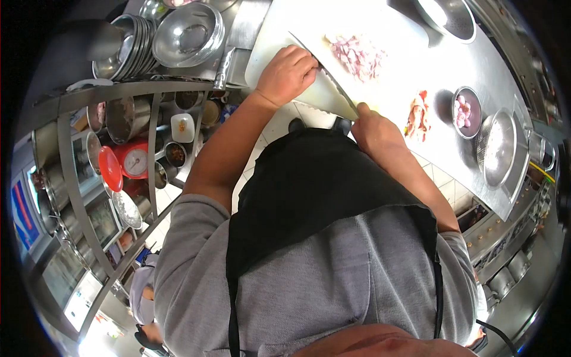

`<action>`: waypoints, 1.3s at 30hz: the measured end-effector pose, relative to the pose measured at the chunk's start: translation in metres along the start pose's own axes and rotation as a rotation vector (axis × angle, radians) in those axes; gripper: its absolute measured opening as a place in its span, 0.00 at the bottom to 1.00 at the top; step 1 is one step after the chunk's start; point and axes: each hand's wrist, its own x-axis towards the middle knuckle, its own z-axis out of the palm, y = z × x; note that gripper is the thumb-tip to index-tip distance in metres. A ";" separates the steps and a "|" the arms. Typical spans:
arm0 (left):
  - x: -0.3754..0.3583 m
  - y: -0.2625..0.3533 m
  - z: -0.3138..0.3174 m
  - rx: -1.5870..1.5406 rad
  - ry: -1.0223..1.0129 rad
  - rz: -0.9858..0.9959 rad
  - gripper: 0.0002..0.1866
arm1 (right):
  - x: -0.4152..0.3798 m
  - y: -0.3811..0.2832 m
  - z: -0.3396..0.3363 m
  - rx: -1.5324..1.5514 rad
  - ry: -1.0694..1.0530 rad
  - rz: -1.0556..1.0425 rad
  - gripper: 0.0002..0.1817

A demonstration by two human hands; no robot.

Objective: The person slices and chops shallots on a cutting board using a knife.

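My right hand (373,128) is closed around the handle end of a long knife (339,88), at the near edge of a white cutting board (270,49). The blade runs diagonally away to the upper left. My left hand (289,72) is curled, its fingertips against or just beside the blade; whatever they may hold is hidden. Beyond the knife lies a pile of chopped pinkish shallots or onions (360,56). Reddish-orange pieces (418,116) of a kind I cannot make out lie right of my right hand.
A metal bowl of peeled shallots (462,113) and a metal colander (496,149) stand at the right. A large bowl (447,18) is at the top. Stacked metal bowls (189,35) stand upper left, above shelves with a red scale (134,159).
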 end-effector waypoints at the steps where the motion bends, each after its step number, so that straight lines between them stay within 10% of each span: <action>1: 0.000 -0.001 0.000 0.000 0.007 0.004 0.08 | 0.007 0.004 0.006 -0.016 0.033 -0.046 0.12; 39: -0.002 -0.004 0.004 0.001 0.052 0.032 0.07 | -0.018 -0.017 -0.027 0.047 -0.081 0.012 0.14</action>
